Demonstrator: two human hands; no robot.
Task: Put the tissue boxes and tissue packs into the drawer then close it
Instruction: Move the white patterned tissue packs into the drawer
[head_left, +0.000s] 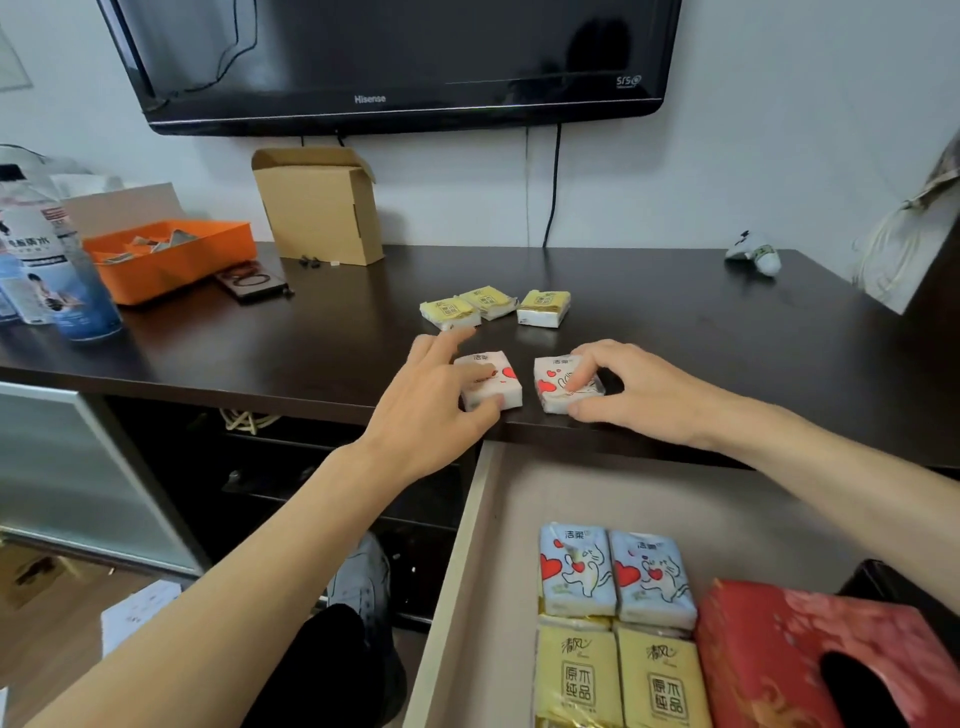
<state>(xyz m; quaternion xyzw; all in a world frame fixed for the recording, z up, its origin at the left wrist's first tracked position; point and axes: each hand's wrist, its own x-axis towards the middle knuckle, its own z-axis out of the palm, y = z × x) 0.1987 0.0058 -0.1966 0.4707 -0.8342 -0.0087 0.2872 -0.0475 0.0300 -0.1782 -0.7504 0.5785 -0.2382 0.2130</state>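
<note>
Two white tissue packs with red hearts lie near the front edge of the dark cabinet top (675, 332). My left hand (441, 405) closes its thumb and fingers around the left pack (501, 382). My right hand (639, 389) grips the right pack (553, 387). Both packs still rest on the top. Three yellow tissue packs (493, 306) lie just behind them. Below, the open drawer (467, 571) holds two blue heart packs (615, 571), two yellow packs (618, 675) and a red tissue box (810, 660).
An orange tray (171, 257), water bottles (57, 260) and a dark small case (252, 280) stand at the left. A cardboard box (319, 205) leans at the back under a wall TV (395, 57). A small white object (753, 252) lies at the back right.
</note>
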